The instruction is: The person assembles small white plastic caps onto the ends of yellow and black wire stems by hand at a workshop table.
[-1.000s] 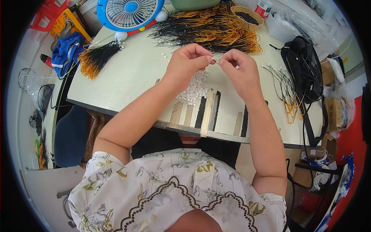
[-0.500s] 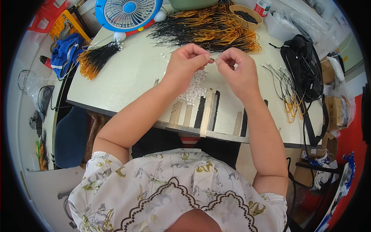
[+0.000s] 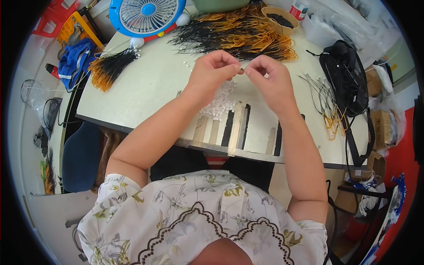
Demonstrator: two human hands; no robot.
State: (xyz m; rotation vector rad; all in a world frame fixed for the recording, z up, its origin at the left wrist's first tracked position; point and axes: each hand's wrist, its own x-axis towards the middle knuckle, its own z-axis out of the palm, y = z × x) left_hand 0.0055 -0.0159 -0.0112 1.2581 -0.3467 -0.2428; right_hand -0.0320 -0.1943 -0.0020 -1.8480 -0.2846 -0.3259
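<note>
My left hand [image 3: 213,73] and my right hand [image 3: 271,84] meet above the middle of the table, thumbs and fingertips pinched close together. Between the fingertips shows a small dark piece [image 3: 242,70], possibly a wire end; most of it is hidden by the fingers. Just below the hands lies a pile of small white plastic pieces [image 3: 219,105], partly covered by my left wrist. Beyond the fingers spreads a large heap of black and orange wires [image 3: 238,33].
A bundle of wires with white ends [image 3: 114,66] lies at left, near a blue fan [image 3: 148,15]. Several looser wires [image 3: 324,99] lie at right beside a black bag [image 3: 346,77]. Strips [image 3: 236,128] are fixed along the front edge. A bowl of black bits [image 3: 280,20] stands far right.
The right hand has shifted very slightly left, and both hands keep their pinch. Less of the small dark piece shows between the fingertips. The rest looks the same.
</note>
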